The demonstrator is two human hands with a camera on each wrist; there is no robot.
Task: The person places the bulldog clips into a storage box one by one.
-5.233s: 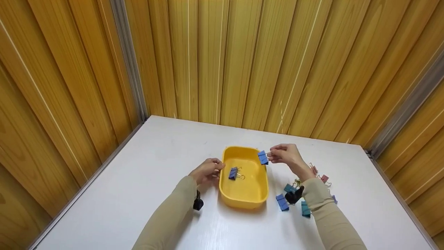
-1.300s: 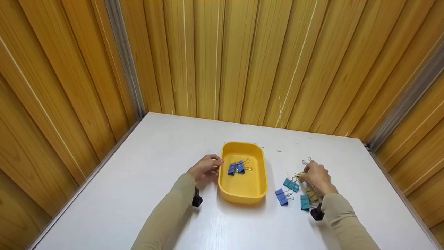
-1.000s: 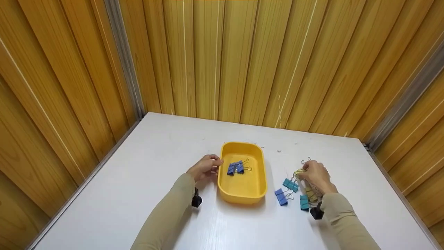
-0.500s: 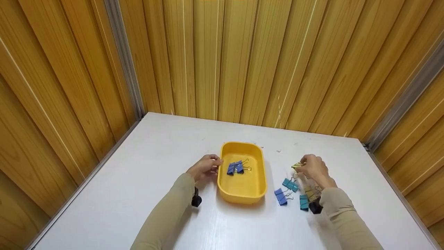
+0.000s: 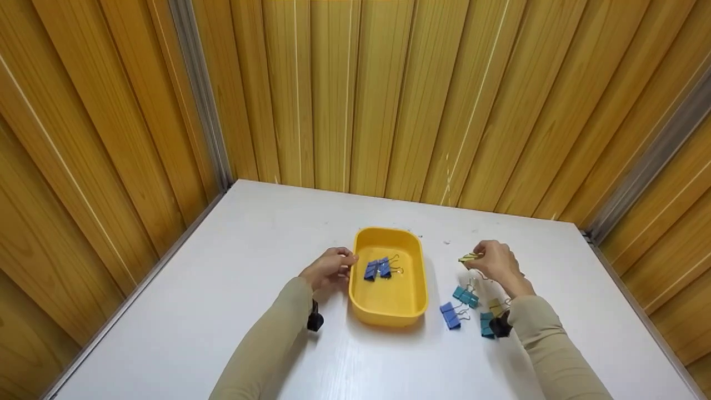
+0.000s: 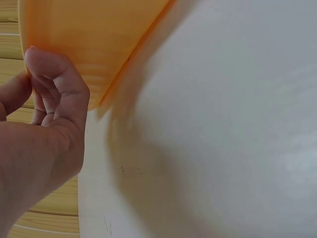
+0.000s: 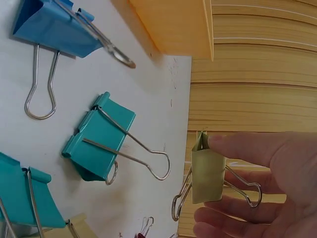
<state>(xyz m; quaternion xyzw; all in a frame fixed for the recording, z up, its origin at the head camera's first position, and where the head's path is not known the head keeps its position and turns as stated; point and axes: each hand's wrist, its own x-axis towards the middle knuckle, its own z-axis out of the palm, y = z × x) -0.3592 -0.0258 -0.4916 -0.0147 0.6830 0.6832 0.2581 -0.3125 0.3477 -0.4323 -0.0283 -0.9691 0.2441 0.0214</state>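
Observation:
My left hand (image 5: 329,268) pinches the left rim of a yellow plastic tub (image 5: 389,319); the left wrist view shows thumb and fingers on either side of the tub wall (image 6: 94,29). Two blue binder clips (image 5: 378,268) lie side by side in the tub. A yellow binder clip (image 7: 208,173) is held between the thumb and fingers of my right hand (image 5: 498,263), above the table to the right of the tub. Its wire handles stick out on both sides. Below that hand lie a blue binder clip (image 5: 450,315) and teal binder clips (image 5: 465,296).
A second yellow binder clip (image 5: 496,306) lies beside a teal one (image 5: 487,325), partly hidden by the right wrist's black camera (image 5: 501,325). Wood-patterned walls (image 5: 383,100) border the white table (image 5: 266,233) at the back and sides.
Two blue clips now lie in the tub; earlier one lay there and another was in my right hand. Since then that hand has picked up the yellow clip and moved it up and left.

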